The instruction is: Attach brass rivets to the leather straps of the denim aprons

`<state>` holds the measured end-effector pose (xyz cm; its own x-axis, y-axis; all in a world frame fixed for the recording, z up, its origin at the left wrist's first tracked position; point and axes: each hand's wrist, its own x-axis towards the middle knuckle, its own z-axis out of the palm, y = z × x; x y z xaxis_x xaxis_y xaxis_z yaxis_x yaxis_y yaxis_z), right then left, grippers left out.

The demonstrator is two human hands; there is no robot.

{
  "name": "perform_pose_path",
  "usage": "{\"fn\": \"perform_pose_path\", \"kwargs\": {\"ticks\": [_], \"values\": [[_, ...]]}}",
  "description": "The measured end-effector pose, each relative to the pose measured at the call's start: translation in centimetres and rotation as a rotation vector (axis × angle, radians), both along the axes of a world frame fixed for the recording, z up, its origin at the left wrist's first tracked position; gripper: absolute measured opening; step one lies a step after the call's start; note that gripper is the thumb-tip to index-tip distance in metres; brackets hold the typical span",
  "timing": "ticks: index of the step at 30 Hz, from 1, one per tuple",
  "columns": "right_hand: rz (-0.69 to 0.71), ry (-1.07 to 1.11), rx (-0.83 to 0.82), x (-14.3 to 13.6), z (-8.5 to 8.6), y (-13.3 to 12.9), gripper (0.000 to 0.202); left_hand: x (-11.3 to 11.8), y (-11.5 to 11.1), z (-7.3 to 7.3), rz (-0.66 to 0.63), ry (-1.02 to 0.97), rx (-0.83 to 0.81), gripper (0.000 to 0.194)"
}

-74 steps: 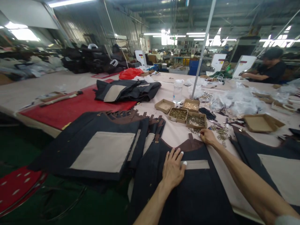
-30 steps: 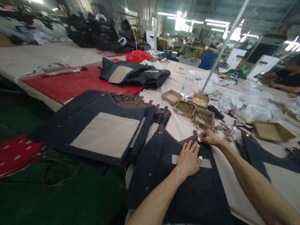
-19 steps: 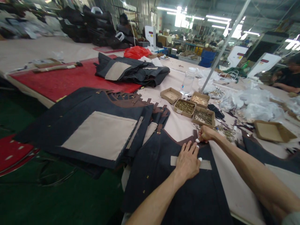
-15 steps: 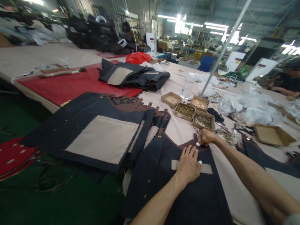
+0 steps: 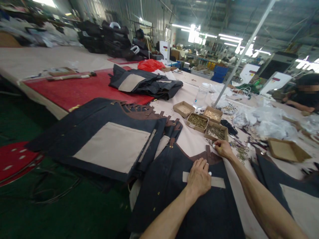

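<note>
My left hand (image 5: 199,177) lies flat on a dark apron (image 5: 171,186), over its beige strip (image 5: 217,182), fingers stretched out. Past the apron's brown-trimmed top edge, my right hand (image 5: 223,149) is bent down with thumb and fingertips together. Whatever is between them is too small to make out. Small loose metal pieces (image 5: 209,142) lie beside those fingertips. A brown strap tab (image 5: 208,152) stands up from the trim, just left of my right hand. White coverings show on some fingertips of both hands.
Stacked dark aprons with a beige pocket (image 5: 113,146) lie to the left. Ahead are small cardboard boxes of metal fittings (image 5: 197,122), a clear bottle (image 5: 201,96) and a metal pole (image 5: 243,54). Plastic bags (image 5: 271,116) and another apron (image 5: 271,176) are right; a person (image 5: 302,96) sits beyond.
My right hand has moved from the brown strap tab slightly away and right, to the loose metal pieces near the boxes. My left hand stays on the apron.
</note>
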<state>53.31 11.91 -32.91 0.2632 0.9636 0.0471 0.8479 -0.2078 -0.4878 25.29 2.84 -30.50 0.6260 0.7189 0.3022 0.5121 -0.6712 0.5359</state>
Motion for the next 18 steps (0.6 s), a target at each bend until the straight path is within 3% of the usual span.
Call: {"fn": "perform_pose_path", "kwargs": {"ticks": [7, 13, 18], "values": [[0.057, -0.098, -0.12, 0.0, 0.1, 0.0, 0.015, 0.1, -0.1, -0.2, 0.011, -0.017, 0.022, 0.044], [0.073, -0.169, -0.113, -0.6, 1.2, -0.6, 0.015, 0.2, -0.3, -0.1, 0.015, -0.009, 0.029, 0.044], [0.287, -0.065, -0.103, -2.6, 3.1, -2.8, 0.015, 0.1, -0.4, -0.1, 0.005, -0.012, 0.029, 0.044]]}}
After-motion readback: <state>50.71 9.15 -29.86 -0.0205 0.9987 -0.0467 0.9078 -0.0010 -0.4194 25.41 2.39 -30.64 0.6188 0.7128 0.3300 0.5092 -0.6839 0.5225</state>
